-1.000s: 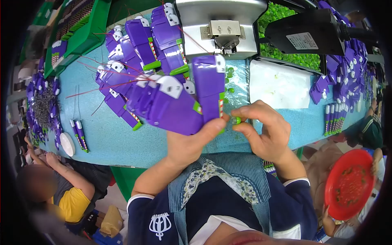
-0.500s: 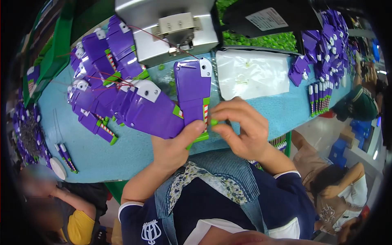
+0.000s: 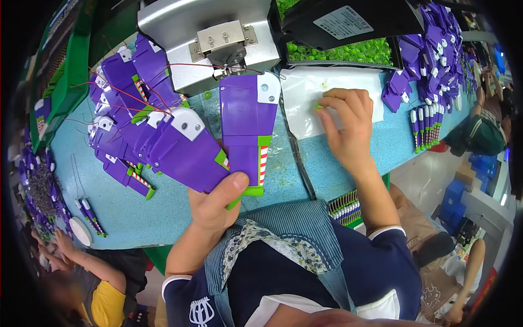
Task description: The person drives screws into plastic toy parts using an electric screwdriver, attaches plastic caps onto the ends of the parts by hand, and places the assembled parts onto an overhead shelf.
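My left hand (image 3: 215,204) is closed round the lower end of a purple plastic panel (image 3: 239,111) with a white corner, a red-and-white striped edge and a green tip. A second purple panel (image 3: 185,155) fans out to the left from the same grip, its white corner upward. Away to the right, my right hand (image 3: 351,128) is above a white plastic sheet (image 3: 302,120). Its thumb and fingertips pinch a small green plastic piece (image 3: 319,107), partly hidden by the fingers.
A metal fixture (image 3: 180,54) stands at the back, beside a black bin of green pieces (image 3: 348,53). Purple panels (image 3: 120,73) pile up at left, more (image 3: 433,60) at right. Slim striped parts (image 3: 425,128) stand in a row. Other people sit on both sides.
My right hand has moved right and away from the held panel, carrying the small green piece over the white sheet. My left hand keeps its hold, shifted slightly left.
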Demonstrator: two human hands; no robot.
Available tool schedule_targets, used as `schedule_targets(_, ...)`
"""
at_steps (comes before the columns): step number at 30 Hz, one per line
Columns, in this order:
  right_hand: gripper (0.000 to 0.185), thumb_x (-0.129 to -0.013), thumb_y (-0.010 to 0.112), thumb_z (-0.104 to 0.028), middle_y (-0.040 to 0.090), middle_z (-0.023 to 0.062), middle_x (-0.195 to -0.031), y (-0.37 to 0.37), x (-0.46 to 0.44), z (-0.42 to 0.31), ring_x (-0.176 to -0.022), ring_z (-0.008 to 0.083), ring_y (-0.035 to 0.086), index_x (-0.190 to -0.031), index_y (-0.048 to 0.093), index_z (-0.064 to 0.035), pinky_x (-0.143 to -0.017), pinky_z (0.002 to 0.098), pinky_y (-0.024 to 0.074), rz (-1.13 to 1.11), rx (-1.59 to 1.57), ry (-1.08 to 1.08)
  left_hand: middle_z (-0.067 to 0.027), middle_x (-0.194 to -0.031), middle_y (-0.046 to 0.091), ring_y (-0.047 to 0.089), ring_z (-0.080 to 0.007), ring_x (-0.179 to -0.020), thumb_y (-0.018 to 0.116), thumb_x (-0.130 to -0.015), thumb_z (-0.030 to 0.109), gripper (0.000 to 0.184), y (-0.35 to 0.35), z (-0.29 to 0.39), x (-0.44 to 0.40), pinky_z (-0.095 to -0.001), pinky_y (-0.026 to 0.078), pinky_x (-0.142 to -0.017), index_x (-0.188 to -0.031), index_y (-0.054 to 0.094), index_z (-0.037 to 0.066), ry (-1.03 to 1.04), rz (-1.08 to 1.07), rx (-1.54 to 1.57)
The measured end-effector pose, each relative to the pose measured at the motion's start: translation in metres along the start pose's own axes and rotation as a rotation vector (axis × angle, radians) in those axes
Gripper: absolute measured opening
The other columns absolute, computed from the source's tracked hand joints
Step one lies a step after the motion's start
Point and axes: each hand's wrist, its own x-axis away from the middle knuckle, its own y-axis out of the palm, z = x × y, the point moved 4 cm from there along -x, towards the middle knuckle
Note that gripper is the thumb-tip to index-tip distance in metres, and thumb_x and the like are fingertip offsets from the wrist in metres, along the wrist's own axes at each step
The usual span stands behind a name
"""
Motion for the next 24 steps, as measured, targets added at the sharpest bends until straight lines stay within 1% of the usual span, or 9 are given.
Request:
schedule_targets(2,0.019,-0.071,0.07,-0.004,0.061,0.0042,-0.097,-0.004,0.003,-0.004,-0.09,0.0236,0.052,-0.088,0.064,-0.0046,-0.079,0.0351,0.0382,0.016,-0.115,0.038,-0.0097,-0.107,0.061,0.06,-0.0197,-0.096,0.064,-0.079,-0.004,0.04,0.008,0.001,0.001,-0.0344,0.046,-0.088,-0.117,0.052,-0.001,0.082,0.103,-0.115)
schedule_targets(3,0.018,-0.072,0.07,-0.004,0.061,0.0057,-0.098,-0.005,0.005,-0.007,-0.092,0.0226,0.052,-0.089,0.065,-0.0035,-0.082,0.0342,0.0386,-0.009,-0.357,0.132,-0.0097,-0.107,0.061,0.06,-0.0197,-0.096,0.064,-0.079,-0.004,0.04,0.006,-0.001,0.001,-0.0344,0.046,-0.088,-0.117,0.052,-0.001,0.089,0.11,-0.115)
schedule_targets(4,0.017,-0.074,0.071,-0.004,0.061,0.0073,-0.099,-0.006,0.008,-0.011,-0.095,0.0216,0.053,-0.09,0.065,-0.0024,-0.085,0.0334,0.039,-0.036,-0.6,0.227,-0.0083,-0.105,0.061,0.059,-0.0179,-0.095,0.066,-0.08,-0.002,0.037,0.003,-0.001,0.001,-0.0329,0.046,-0.087,-0.115,0.054,-0.002,0.146,0.106,-0.286)
schedule_targets(5,0.017,-0.074,0.071,-0.004,0.061,0.0073,-0.099,-0.008,0.009,-0.02,-0.095,0.0216,0.053,-0.09,0.065,-0.0024,-0.085,0.0334,0.039,-0.041,-0.608,0.22,-0.0069,-0.103,0.061,0.058,-0.0161,-0.093,0.067,-0.081,0.0,0.034,0.002,-0.001,-0.001,-0.0314,0.045,-0.085,-0.112,0.055,-0.002,0.201,0.103,-0.459)
schedule_targets(6,0.017,-0.076,0.07,-0.005,0.061,0.0088,-0.1,-0.007,0.011,-0.03,-0.096,0.0211,0.052,-0.092,0.065,-0.0013,-0.087,0.0328,0.039,-0.065,-0.811,0.28,-0.0055,-0.099,0.062,0.057,-0.0141,-0.089,0.069,-0.082,0.005,0.029,0.008,0.001,-0.003,-0.0289,0.045,-0.081,-0.107,0.058,-0.002,0.287,0.137,-0.506)
schedule_targets(8,0.016,-0.08,0.069,-0.006,0.059,0.0113,-0.101,-0.001,0.015,-0.046,-0.098,0.0201,0.051,-0.094,0.065,0.0008,-0.089,0.0319,0.0387,-0.104,-1.114,0.336,-0.0057,-0.099,0.062,0.057,-0.0144,-0.088,0.07,-0.082,0.005,0.028,0.01,0.0,-0.002,-0.0285,0.046,-0.08,-0.107,0.057,-0.002,0.297,0.123,-0.488)
schedule_targets(12,0.018,-0.08,0.069,-0.005,0.058,0.0113,-0.102,0.005,0.018,-0.069,-0.098,0.0197,0.05,-0.096,0.064,0.0015,-0.089,0.0309,0.0378,-0.144,-1.295,0.366,-0.0072,-0.1,0.061,0.059,-0.0153,-0.088,0.07,-0.083,0.008,0.029,0.008,0.004,0.003,-0.0282,0.047,-0.079,-0.107,0.056,-0.002,0.339,0.091,-0.475)
schedule_targets(18,0.018,-0.079,0.07,-0.003,0.059,0.0113,-0.099,0.008,0.019,-0.075,-0.094,0.0191,0.05,-0.095,0.064,0.0012,-0.085,0.0295,0.0392,-0.126,-1.171,0.279,-0.0083,-0.101,0.061,0.059,-0.0167,-0.09,0.069,-0.085,0.008,0.029,0.007,0.002,0.005,-0.0289,0.048,-0.079,-0.109,0.055,-0.002,0.378,0.087,-0.492)
schedule_targets(24,0.018,-0.077,0.072,-0.001,0.06,0.0106,-0.097,0.015,0.029,-0.079,-0.085,0.0179,0.053,-0.094,0.064,0.0011,-0.077,0.027,0.0428,-0.058,-1.232,0.274,-0.0078,-0.1,0.061,0.059,-0.0168,-0.088,0.064,-0.088,0.01,0.026,0.014,0.004,0.007,-0.0293,0.047,-0.079,-0.109,0.055,-0.003,0.356,0.059,-0.64)
